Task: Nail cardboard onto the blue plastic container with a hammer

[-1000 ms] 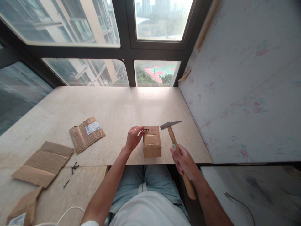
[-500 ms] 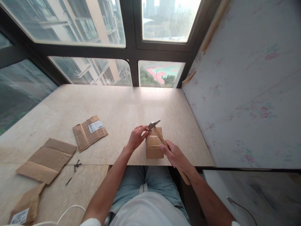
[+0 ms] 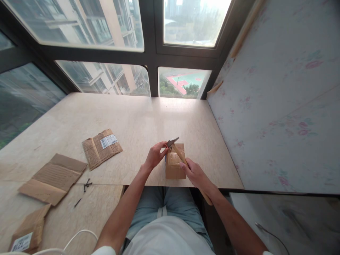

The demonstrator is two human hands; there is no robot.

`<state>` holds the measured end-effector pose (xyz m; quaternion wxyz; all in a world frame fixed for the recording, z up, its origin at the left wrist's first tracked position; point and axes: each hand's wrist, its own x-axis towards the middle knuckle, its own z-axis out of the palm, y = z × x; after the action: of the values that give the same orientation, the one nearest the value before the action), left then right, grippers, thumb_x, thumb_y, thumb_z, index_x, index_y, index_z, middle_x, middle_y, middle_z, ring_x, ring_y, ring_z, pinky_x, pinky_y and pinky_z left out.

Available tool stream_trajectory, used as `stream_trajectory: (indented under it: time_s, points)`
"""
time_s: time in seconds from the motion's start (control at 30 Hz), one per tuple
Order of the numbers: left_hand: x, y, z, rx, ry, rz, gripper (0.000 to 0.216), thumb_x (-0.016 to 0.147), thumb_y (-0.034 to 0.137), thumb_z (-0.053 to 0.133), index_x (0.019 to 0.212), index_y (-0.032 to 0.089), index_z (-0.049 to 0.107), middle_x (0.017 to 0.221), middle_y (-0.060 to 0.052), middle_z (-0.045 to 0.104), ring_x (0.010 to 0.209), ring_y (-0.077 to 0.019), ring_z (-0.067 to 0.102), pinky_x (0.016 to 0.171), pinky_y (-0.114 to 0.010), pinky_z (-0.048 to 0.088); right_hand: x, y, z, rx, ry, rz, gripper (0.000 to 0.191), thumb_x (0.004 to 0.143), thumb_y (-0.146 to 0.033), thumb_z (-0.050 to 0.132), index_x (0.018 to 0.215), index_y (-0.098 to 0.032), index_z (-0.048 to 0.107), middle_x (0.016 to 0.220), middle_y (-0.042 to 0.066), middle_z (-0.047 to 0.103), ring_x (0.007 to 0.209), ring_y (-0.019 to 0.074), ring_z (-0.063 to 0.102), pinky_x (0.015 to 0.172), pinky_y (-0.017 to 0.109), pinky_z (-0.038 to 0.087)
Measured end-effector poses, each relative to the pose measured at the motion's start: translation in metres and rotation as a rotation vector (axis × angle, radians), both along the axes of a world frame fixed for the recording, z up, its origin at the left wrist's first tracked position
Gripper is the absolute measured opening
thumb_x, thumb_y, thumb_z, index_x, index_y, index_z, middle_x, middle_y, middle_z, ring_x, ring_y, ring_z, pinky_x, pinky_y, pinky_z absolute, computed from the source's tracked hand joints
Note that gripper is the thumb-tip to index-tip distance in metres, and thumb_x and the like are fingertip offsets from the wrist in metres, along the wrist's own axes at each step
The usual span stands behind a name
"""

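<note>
A small cardboard box (image 3: pixel 175 171) with clear tape stands near the front edge of the worktop. My right hand (image 3: pixel 194 173) is wrapped round the wooden handle of a hammer (image 3: pixel 179 153). The hammer's metal head is over the box's far left corner. Beside that head, my left hand (image 3: pixel 155 154) has its thumb and fingertips brought together at a dark nail (image 3: pixel 170 148) on the box. The hammer head partly hides the fingertips and the nail's top.
To the left lie a labelled cardboard piece (image 3: pixel 99 150), a folded cardboard sheet (image 3: pixel 54 179) and several loose nails (image 3: pixel 86 185). Another labelled cardboard piece (image 3: pixel 33 226) and a white cable (image 3: pixel 82 232) are at lower left. A papered wall (image 3: pixel 278 106) bounds the right side.
The hammer head has dropped slightly and shifted a little left at the nail. My left hand keeps its place by the box. The view has shifted slightly.
</note>
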<state>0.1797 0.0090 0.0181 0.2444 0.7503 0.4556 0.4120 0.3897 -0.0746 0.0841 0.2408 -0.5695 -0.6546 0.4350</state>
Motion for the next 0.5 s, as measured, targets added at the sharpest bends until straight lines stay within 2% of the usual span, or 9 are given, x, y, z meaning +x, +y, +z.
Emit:
stream_trajectory:
  time_s: [0.27,0.5]
  points:
    - [0.0006,-0.0005,0.0051,0.001,0.032,-0.013,0.021,0.087,0.018,0.061,0.108,0.020,0.061,0.098,-0.004,0.073,0.090,-0.0179,0.071,0.085,-0.034,0.057,0.0003,0.0001,-0.0001,0.023,0.012,-0.024,0.034,0.095,-0.047,0.041,0.090,-0.018,0.057,0.073,0.001,0.060,0.064,0.0159,0.055,0.058,0.026,0.039]
    - [0.0002,-0.0010,0.0008,0.004,0.036,0.004,0.025,0.087,0.017,0.062,0.112,0.020,0.060,0.103,-0.006,0.074,0.092,-0.0184,0.072,0.087,-0.035,0.057,0.0033,0.0000,-0.0052,-0.008,-0.020,-0.039,0.032,0.093,-0.045,0.043,0.082,-0.019,0.056,0.063,-0.002,0.053,0.058,0.0145,0.050,0.054,0.025,0.037]
